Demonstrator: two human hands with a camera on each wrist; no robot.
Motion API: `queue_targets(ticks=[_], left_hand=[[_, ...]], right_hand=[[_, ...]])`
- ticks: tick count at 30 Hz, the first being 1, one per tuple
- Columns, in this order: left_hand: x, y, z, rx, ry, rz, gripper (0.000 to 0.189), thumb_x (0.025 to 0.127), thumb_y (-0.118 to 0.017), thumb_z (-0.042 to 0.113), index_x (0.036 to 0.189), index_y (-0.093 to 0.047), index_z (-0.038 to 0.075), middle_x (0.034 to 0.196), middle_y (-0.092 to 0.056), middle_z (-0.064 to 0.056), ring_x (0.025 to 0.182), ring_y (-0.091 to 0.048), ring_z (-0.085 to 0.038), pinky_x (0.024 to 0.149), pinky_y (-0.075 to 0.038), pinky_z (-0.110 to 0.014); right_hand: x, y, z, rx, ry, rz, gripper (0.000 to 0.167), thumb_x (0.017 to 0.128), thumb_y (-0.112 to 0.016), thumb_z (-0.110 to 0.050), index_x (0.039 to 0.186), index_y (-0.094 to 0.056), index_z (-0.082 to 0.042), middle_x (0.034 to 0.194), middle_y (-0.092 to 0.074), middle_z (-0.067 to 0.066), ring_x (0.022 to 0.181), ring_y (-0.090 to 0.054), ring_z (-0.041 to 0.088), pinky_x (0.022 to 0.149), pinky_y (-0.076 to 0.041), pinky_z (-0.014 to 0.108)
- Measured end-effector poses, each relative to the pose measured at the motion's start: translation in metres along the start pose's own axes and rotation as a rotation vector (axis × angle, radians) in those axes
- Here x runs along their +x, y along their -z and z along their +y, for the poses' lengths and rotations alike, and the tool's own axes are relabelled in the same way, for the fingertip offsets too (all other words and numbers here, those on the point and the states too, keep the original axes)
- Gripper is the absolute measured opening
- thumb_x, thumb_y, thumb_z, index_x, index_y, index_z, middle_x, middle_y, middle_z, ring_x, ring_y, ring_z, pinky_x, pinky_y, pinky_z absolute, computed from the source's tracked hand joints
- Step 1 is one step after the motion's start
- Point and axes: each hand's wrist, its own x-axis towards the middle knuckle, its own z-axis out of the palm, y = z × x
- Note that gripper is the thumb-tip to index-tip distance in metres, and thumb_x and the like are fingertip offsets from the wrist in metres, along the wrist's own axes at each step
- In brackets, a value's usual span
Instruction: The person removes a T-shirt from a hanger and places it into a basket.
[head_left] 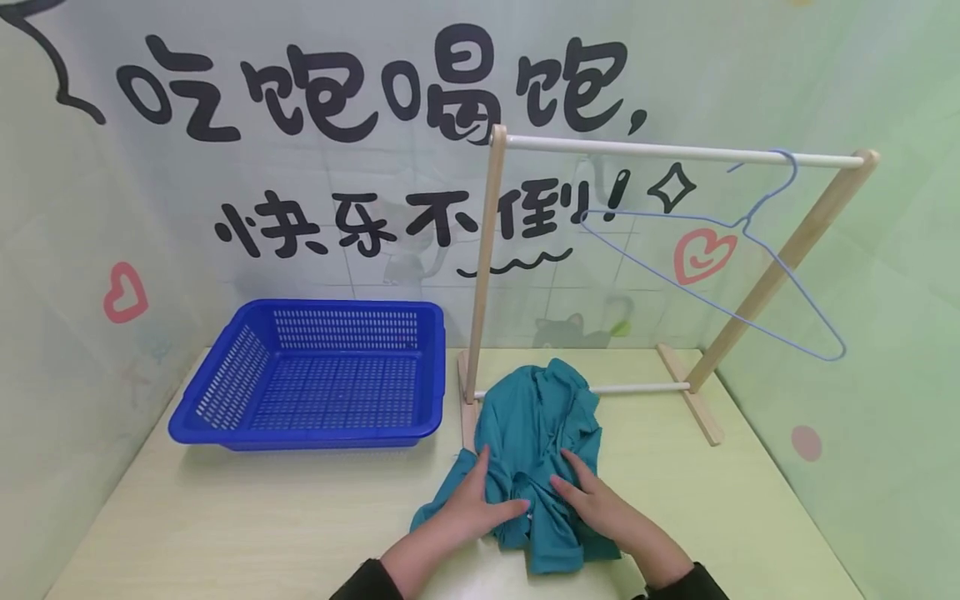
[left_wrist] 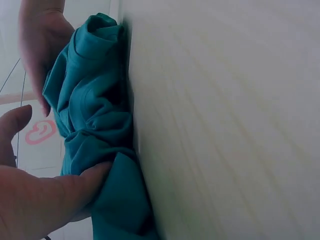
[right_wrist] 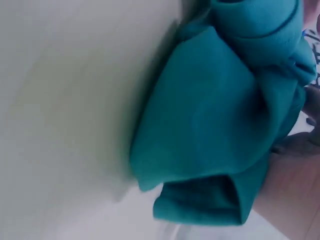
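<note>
A crumpled teal garment (head_left: 540, 425) lies in a heap on the table, its folds bunched toward the front. My left hand (head_left: 474, 504) touches its left part, thumb and fingers spread apart. On the other side, my right hand (head_left: 600, 504) rests on the cloth with its fingers extended. The left wrist view shows a finger of the left hand (left_wrist: 45, 195) against the garment (left_wrist: 95, 95), with the thumb lifted off it. A loose flap of the garment (right_wrist: 210, 115) fills the right wrist view. Some fingertips are hidden by the folds.
A blue perforated basket (head_left: 307, 443) stands on the table (head_left: 247, 517) to the left. Behind the garment rises a wooden rack (head_left: 486, 267) with a white top bar (head_left: 637, 148). A blue wire hanger (head_left: 675, 287) hangs from it at the right. Printed curtains surround the table.
</note>
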Motion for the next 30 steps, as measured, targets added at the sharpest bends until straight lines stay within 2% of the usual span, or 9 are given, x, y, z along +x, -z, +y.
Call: queue_targets(ticks=[4, 7, 10, 17, 23, 26, 30], left_hand=[[-0.001, -0.004, -0.001, 0.025, -0.007, -0.023, 0.117, 0.073, -0.076, 0.054, 0.152, -0.004, 0.005, 0.153, -0.018, -0.027, 0.139, -0.020, -0.047, 0.106, -0.027, -0.063], [-0.002, -0.005, -0.004, 0.033, -0.031, -0.039, 0.119, 0.070, -0.078, 0.053, 0.152, -0.006, 0.007, 0.154, -0.018, -0.025, 0.140, -0.020, -0.046, 0.107, -0.027, -0.063], [-0.001, -0.002, -0.006, 0.038, -0.050, -0.052, 0.118, 0.069, -0.080, 0.050, 0.153, -0.008, 0.009, 0.154, -0.018, -0.023, 0.140, -0.019, -0.044, 0.108, -0.025, -0.063], [-0.001, 0.003, -0.006, 0.052, -0.087, -0.044, 0.119, 0.067, -0.083, 0.047, 0.152, -0.009, 0.009, 0.155, -0.017, -0.022, 0.141, -0.018, -0.043, 0.108, -0.025, -0.063], [-0.005, 0.005, -0.002, 0.037, -0.084, -0.019, 0.124, 0.062, -0.086, 0.047, 0.153, -0.006, 0.016, 0.156, -0.010, -0.022, 0.141, -0.015, -0.045, 0.106, -0.025, -0.066], [-0.005, 0.006, -0.002, 0.013, -0.099, -0.017, 0.122, 0.062, -0.086, 0.047, 0.153, -0.009, 0.017, 0.155, -0.017, -0.020, 0.140, -0.019, -0.042, 0.106, -0.027, -0.064], [-0.006, 0.010, -0.001, 0.017, -0.135, -0.007, 0.108, 0.065, -0.084, 0.046, 0.150, -0.024, 0.018, 0.149, -0.031, -0.017, 0.136, -0.032, -0.038, 0.104, -0.033, -0.061]], right_hand=[[-0.004, -0.010, -0.015, 0.203, -0.101, -0.073, 0.075, 0.095, -0.045, -0.053, 0.149, -0.025, -0.007, 0.154, -0.017, 0.024, 0.142, -0.009, 0.046, 0.109, -0.012, 0.067], [-0.007, -0.016, -0.026, 0.318, -0.112, -0.133, 0.076, 0.095, -0.043, -0.053, 0.148, -0.026, -0.002, 0.155, -0.014, 0.025, 0.142, -0.004, 0.047, 0.110, -0.008, 0.066], [-0.010, -0.019, -0.034, 0.378, -0.105, -0.171, 0.076, 0.097, -0.042, -0.051, 0.147, -0.025, 0.003, 0.155, -0.012, 0.026, 0.142, -0.002, 0.046, 0.111, -0.005, 0.065], [-0.011, -0.023, -0.042, 0.421, -0.083, -0.234, 0.083, 0.095, -0.041, -0.056, 0.147, -0.022, 0.006, 0.155, -0.011, 0.026, 0.141, -0.004, 0.046, 0.111, -0.003, 0.066], [-0.015, -0.022, -0.049, 0.445, -0.049, -0.303, 0.079, 0.094, -0.042, -0.057, 0.148, -0.027, -0.002, 0.155, -0.012, 0.021, 0.142, -0.007, 0.042, 0.111, -0.005, 0.065], [-0.018, -0.021, -0.051, 0.404, -0.034, -0.312, 0.073, 0.095, -0.045, -0.052, 0.147, -0.029, -0.004, 0.154, -0.015, 0.022, 0.141, -0.008, 0.044, 0.111, -0.009, 0.066], [-0.019, -0.018, -0.055, 0.344, 0.016, -0.345, 0.066, 0.097, -0.048, -0.042, 0.147, -0.031, -0.003, 0.154, -0.019, 0.023, 0.141, -0.010, 0.046, 0.109, -0.015, 0.066]])
